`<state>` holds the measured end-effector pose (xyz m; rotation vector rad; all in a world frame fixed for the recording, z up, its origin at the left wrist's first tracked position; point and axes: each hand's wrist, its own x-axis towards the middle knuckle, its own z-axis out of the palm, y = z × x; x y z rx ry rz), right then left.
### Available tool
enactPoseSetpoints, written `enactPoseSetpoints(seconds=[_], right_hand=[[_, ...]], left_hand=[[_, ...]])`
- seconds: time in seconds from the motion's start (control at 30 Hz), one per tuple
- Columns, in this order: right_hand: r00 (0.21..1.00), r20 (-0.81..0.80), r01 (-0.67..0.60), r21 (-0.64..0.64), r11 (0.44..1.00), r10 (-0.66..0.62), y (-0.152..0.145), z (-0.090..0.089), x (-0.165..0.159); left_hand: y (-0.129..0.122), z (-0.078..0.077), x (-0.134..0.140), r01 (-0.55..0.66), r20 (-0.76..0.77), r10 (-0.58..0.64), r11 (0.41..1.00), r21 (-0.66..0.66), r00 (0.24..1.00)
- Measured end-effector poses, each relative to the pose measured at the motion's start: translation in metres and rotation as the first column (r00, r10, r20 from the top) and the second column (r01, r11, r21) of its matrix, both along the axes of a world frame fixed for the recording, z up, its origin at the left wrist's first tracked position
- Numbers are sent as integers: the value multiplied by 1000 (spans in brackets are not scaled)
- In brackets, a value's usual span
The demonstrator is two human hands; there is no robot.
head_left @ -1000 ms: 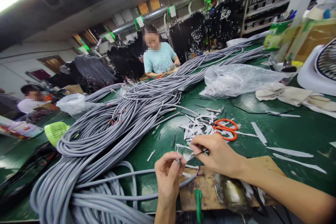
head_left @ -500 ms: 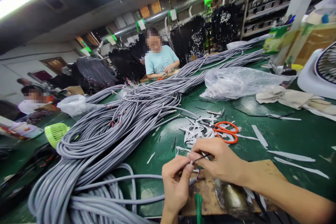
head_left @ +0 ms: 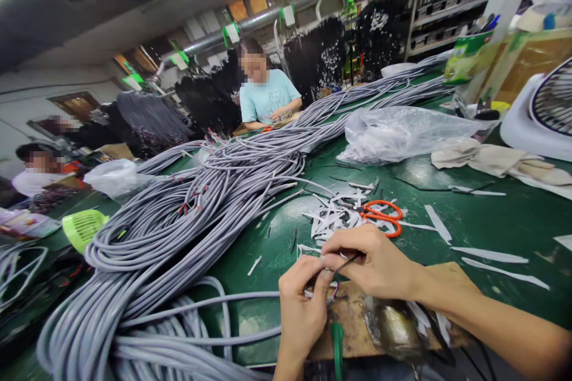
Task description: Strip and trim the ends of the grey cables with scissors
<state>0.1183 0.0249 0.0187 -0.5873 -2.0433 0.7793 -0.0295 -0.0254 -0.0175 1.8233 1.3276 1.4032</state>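
Piled cables (head_left: 250, 158) and racks (head_left: 451, 11) show a workshop.

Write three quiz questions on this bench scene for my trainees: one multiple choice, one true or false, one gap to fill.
1. What colour are the scissors' handles? A) blue B) orange C) white
2. True or false: the left hand and the right hand are far apart.
3. Fill the gap: the long cables heaped on the table are ____ in colour.

Key:
1. B
2. False; they are close together
3. grey
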Motion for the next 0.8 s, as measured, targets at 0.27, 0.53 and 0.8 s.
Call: enactPoseSetpoints(seconds=[0.27, 0.53, 0.8], right_hand=[[999, 30, 23, -196, 980, -17, 5, -3, -8], [1000, -3, -19, 42, 999, 19, 1, -11, -5], [999, 39, 48, -274, 960, -39, 7, -8, -8]], left_hand=[[-3, 2, -2, 52, 77, -67, 983, 175, 995], [-1, 3, 6, -132, -8, 135, 982, 137, 991], [-6, -9, 7, -48, -190, 116, 943, 329, 975]])
